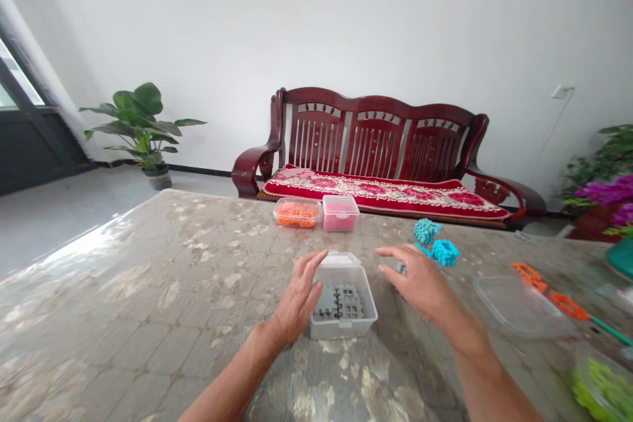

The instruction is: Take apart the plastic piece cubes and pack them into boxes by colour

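A clear plastic box [370, 323] with its lid [337, 260] tipped back stands in front of me. Grey interlocking building pieces [346, 302] lie inside. My left hand [299, 293] is at the box's left side, fingers stretched out, the thumb overlapping the rim; whether it presses on the wall I cannot tell. To the right of the box, apart from it, my right hand [413, 277] hovers with thumb and forefinger spread. A small grey piece [401, 268] shows beside its thumb, partly hidden; it does not look gripped.
Tubs of orange pieces [297, 212] and pink pieces [340, 214] stand at the table's far edge. Blue block shapes [446, 252] lie far right. A clear lid [519, 306], orange pieces [568, 306] and a tub of yellow-green pieces [603, 386] are at right. Behind is a wooden bench [376, 138].
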Tool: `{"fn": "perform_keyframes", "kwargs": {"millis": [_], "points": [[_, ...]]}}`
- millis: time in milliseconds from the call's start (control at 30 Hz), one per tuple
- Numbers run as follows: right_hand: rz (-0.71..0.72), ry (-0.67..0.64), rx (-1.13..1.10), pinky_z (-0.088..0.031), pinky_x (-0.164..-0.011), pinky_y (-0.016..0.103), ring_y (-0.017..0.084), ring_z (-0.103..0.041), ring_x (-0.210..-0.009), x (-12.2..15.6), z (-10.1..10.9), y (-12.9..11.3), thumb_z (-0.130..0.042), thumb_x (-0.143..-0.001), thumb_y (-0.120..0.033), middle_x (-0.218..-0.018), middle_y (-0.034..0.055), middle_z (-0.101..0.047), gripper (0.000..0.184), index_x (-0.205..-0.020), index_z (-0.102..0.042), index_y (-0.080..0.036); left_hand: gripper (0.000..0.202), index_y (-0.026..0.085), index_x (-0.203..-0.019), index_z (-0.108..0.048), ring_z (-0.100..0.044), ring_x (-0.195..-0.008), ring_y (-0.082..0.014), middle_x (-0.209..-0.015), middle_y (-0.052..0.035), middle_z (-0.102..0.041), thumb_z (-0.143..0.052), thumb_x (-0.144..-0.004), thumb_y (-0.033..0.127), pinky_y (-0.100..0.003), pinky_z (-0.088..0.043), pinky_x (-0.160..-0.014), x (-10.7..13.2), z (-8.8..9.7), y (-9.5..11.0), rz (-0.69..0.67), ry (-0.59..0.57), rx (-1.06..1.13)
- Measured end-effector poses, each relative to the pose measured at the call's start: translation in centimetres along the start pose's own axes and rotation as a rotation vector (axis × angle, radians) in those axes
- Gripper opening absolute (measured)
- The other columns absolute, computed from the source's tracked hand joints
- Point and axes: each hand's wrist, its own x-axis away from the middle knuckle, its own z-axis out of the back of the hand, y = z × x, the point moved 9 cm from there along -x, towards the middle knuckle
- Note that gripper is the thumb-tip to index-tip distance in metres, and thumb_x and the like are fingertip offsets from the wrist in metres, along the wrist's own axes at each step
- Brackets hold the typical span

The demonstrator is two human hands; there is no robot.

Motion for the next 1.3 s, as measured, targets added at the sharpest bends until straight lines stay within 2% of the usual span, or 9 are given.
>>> {"fn": "perform_keyframes", "kwargs": {"millis": [100, 267, 433, 600, 800, 933, 1033, 1167, 1300], "points": [[-0.089, 0.152, 0.254, -0.043, -0.099, 0.044, 0.029, -0.059, -0.112, 0.6, 2.0, 2.7, -0.059, -0.084, -0.031, -0.121, 0.0107, -0.069, 0.041, -0.122, -0.065, -0.02, 0.048, 0.025, -0.15, -0.033, -0.038, -0.135, -0.0263, -0.141, -0.0112, -0.041, -0.034, -0.103, 0.033, -0.048, -0.029, -0.118, 0.0, 0.0, 0.0, -0.003, -0.004, -0.004], [-0.24, 0.097, 0.518, -0.046, -0.085, 0.043, 0.032, -0.063, -0.102, 1.9, 2.2, 6.1, -0.062, -0.082, -0.038, -0.116, 0.012, -0.071, 0.047, -0.126, -0.061, -0.022, 0.047, 0.025, -0.149, -0.036, -0.04, -0.134, -0.027, -0.14, -0.0113, -0.042, -0.033, -0.102, 0.032, -0.049, -0.03, -0.117, -0.1, 0.0, 0.1, -0.011, 0.001, -0.005], [-0.252, 0.033, 0.562, -0.046, -0.081, 0.04, 0.032, -0.064, -0.099, 2.1, 1.5, 6.7, -0.062, -0.083, -0.032, -0.113, 0.0132, -0.071, 0.046, -0.127, -0.059, -0.02, 0.046, 0.025, -0.148, -0.036, -0.04, -0.133, -0.0266, -0.14, -0.0112, -0.042, -0.035, -0.102, 0.033, -0.048, -0.031, -0.117, -0.1, 0.1, 0.2, -0.002, 0.003, 0.002], [-0.234, 0.048, 0.535, -0.045, -0.085, 0.04, 0.032, -0.063, -0.104, 2.1, 1.2, 7.0, -0.058, -0.086, -0.032, -0.12, 0.0144, -0.069, 0.046, -0.129, -0.057, -0.017, 0.046, 0.025, -0.148, -0.034, -0.038, -0.134, -0.0258, -0.141, -0.0111, -0.04, -0.032, -0.103, 0.032, -0.048, -0.029, -0.118, -0.1, 0.0, 0.3, -0.011, -0.008, 0.003], [-0.255, 0.061, 0.521, -0.046, -0.084, 0.041, 0.032, -0.065, -0.099, 2.0, 1.6, 7.1, -0.06, -0.083, -0.029, -0.112, 0.0136, -0.072, 0.047, -0.128, -0.058, -0.018, 0.048, 0.026, -0.149, -0.034, -0.038, -0.135, -0.0269, -0.142, -0.0112, -0.041, -0.034, -0.102, 0.033, -0.05, -0.029, -0.118, -0.1, -0.1, 0.1, -0.005, -0.003, -0.006], [-0.173, 0.096, 0.293, -0.046, -0.094, 0.043, 0.029, -0.063, -0.109, 1.7, 1.2, 4.7, -0.061, -0.08, -0.029, -0.122, 0.0107, -0.069, 0.052, -0.131, -0.057, -0.022, 0.048, 0.026, -0.15, -0.033, -0.038, -0.135, -0.027, -0.143, -0.0112, -0.041, -0.034, -0.102, 0.033, -0.049, -0.03, -0.118, 0.0, 0.0, 0.0, -0.003, 0.003, -0.003], [-0.081, -0.011, 0.059, -0.045, -0.101, 0.04, 0.025, -0.061, -0.116, 1.5, -0.7, 0.9, -0.061, -0.078, -0.024, -0.128, 0.0072, -0.066, 0.057, -0.134, -0.055, -0.024, 0.048, 0.026, -0.15, -0.031, -0.037, -0.137, -0.0268, -0.144, -0.0111, -0.04, -0.034, -0.103, 0.032, -0.049, -0.029, -0.118, 0.0, 0.0, 0.0, -0.004, -0.002, -0.003], [0.011, -0.17, -0.04, -0.044, -0.102, 0.04, 0.025, -0.059, -0.117, 1.4, -3.3, -4.6, -0.063, -0.075, -0.02, -0.128, 0.0082, -0.066, 0.057, -0.132, -0.058, -0.021, 0.048, 0.026, -0.15, -0.03, -0.035, -0.138, -0.0263, -0.144, -0.0112, -0.039, -0.034, -0.103, 0.032, -0.05, -0.027, -0.119, 0.0, -0.1, -0.1, 0.007, 0.006, 0.015], [0.093, -0.241, -0.125, -0.045, -0.101, 0.039, 0.026, -0.06, -0.115, 1.4, -5.1, -7.7, -0.067, -0.076, -0.025, -0.125, 0.0075, -0.067, 0.05, -0.126, -0.063, -0.022, 0.049, 0.026, -0.151, -0.027, -0.032, -0.14, -0.0259, -0.146, -0.0115, -0.037, -0.034, -0.103, 0.034, -0.05, -0.025, -0.12, 0.1, -0.2, -0.2, 0.008, 0.017, 0.03]]}}
